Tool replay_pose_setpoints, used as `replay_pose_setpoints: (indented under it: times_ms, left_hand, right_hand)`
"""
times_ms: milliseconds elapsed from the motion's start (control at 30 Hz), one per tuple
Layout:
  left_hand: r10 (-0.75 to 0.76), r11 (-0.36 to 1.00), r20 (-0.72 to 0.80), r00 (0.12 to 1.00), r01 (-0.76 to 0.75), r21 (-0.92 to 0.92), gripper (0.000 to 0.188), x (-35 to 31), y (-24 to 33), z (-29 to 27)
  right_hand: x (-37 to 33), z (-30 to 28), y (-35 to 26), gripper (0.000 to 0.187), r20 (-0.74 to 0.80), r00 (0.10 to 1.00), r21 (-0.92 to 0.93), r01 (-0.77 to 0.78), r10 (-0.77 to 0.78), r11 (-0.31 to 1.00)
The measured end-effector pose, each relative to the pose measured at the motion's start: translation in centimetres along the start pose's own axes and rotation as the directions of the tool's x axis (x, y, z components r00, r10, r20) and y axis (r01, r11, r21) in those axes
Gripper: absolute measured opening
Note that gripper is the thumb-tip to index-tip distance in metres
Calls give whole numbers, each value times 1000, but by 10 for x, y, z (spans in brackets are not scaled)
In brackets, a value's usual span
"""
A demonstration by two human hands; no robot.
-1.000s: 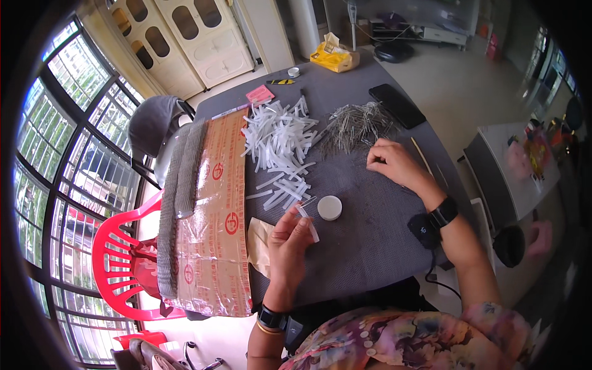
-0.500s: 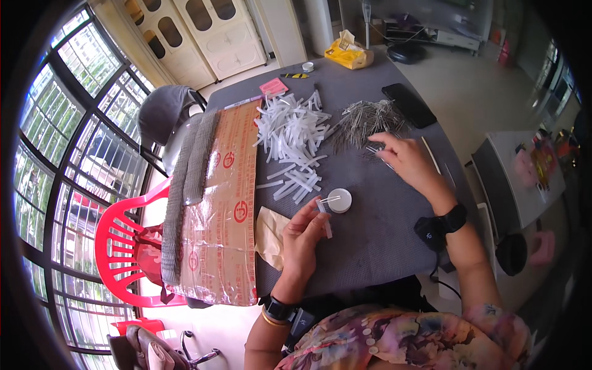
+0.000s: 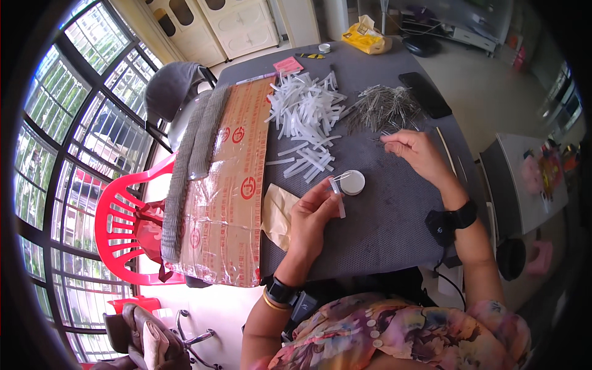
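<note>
My left hand is closed in a pinch on a short white plastic strip. A thin bent metal pin sticks out from the strip's upper end, over a small round white lid. To the right, my right hand pinches what looks like another thin metal pin, mostly hidden by the fingers. Just beyond it lies a heap of thin metal pins. Left of that heap spreads a pile of white plastic strips.
A taped cardboard piece carrying grey knitted rolls covers the table's left side. Tan paper lies beside my left hand. A black phone and a yellow tissue pack sit farther off. A red chair stands left.
The whole view has shifted, with the table things now higher and farther right. My right hand's fingers have drawn closer together near the pin heap. My left hand keeps its pinch on the strip.
</note>
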State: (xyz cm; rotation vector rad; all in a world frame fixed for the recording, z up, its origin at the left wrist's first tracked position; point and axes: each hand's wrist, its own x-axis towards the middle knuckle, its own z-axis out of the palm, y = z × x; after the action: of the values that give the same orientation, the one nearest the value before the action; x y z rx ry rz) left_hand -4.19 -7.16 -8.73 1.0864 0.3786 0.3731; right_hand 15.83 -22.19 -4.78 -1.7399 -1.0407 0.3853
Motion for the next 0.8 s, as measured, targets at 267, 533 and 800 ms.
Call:
replay_pose_setpoints:
  times_ms: [267, 533, 800]
  left_hand:
    - [-14, 1000, 15, 1000, 15, -24, 34, 0, 2, 1]
    - [-18, 998, 16, 1000, 19, -56, 36, 0, 3, 0]
    - [-14, 997, -10, 1000, 13, -72, 39, -1, 4, 0]
  right_hand:
    - [5, 27, -7, 16, -38, 897, -436, 382, -440, 815]
    - [-6, 23, -13, 11, -9, 973, -389, 210, -232, 897]
    - [-7, 39, -25, 8, -105, 994, -66, -13, 6, 998]
